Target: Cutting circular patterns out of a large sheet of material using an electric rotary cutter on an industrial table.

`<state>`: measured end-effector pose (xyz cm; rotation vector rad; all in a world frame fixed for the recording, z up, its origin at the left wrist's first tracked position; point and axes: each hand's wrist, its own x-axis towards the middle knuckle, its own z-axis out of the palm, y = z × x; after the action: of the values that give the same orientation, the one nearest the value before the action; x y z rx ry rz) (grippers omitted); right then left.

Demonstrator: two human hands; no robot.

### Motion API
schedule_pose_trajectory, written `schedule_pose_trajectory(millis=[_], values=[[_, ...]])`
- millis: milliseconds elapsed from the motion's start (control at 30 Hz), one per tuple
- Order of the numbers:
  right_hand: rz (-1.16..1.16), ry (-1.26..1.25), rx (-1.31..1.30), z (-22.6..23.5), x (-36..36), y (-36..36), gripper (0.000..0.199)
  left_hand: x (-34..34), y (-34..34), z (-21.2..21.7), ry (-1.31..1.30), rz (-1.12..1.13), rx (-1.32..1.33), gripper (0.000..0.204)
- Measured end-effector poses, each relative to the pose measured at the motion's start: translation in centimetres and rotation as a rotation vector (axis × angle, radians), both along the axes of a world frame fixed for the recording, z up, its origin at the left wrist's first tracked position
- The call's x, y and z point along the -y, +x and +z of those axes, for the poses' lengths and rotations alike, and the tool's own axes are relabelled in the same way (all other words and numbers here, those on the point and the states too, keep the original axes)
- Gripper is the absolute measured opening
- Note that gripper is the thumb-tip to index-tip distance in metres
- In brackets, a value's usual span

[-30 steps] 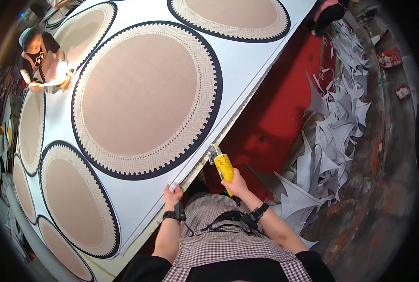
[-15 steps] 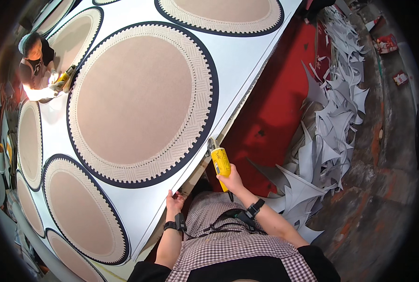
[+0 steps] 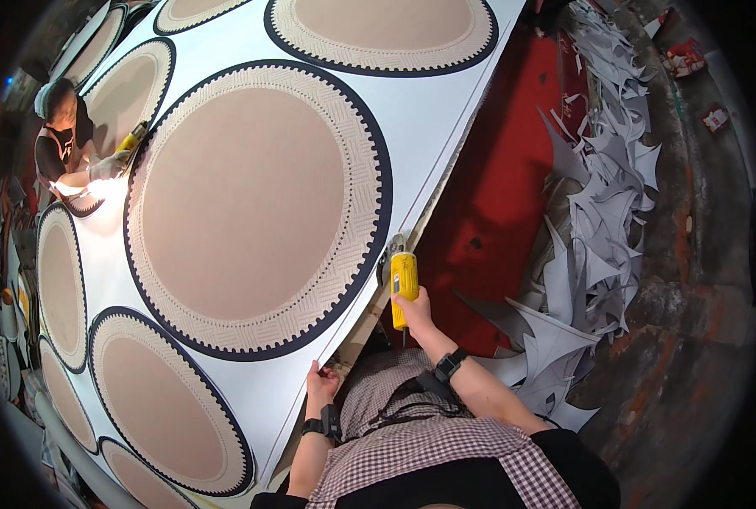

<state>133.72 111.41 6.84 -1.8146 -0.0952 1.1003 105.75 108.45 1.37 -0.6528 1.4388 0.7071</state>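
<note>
A big white sheet (image 3: 446, 110) printed with large tan circles edged in dark blue lies on a table in front of me. My right hand (image 3: 415, 310) grips a yellow electric cutter (image 3: 402, 278), whose head sits at the sheet's near edge beside the central circle (image 3: 251, 204). My left hand (image 3: 320, 385) pinches the sheet's edge lower down, fingers curled over it. Both wrists wear black bands.
A red surface (image 3: 496, 195) lies right of the sheet. Beyond it, a heap of pointed white offcuts (image 3: 598, 212) covers the floor. At far left another person (image 3: 64, 144) leans over the sheet with a yellow tool (image 3: 132, 137).
The yellow cutter has travelled forward along the sheet's edge. My left hand has shifted up the edge after it. The view has swung slightly.
</note>
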Motion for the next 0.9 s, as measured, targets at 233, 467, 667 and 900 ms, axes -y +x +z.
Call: schedule_pose_trajectory(millis=[233, 467, 667, 900], values=[[-0.022, -0.023, 0.117, -2.1, -3.3, 3.7, 0.046, 0.3, -0.1, -0.3, 0.092, 0.014, -0.03, 0.026], [0.161, -0.026, 0.259, -2.7, -8.5, 10.6, 0.05, 0.2, 1.0, -0.4, 0.215, 0.279, -0.06, 0.027], [0.273, -0.058, 0.293, -1.9, -13.8, 15.7, 0.058, 0.5, 3.2, -1.3, 0.204, 0.404, -0.263, 0.022], [0.504, -0.072, 0.369, -2.6, -21.2, 21.1, 0.061, -0.5, 8.1, -2.6, 0.093, 0.325, -0.224, 0.018]])
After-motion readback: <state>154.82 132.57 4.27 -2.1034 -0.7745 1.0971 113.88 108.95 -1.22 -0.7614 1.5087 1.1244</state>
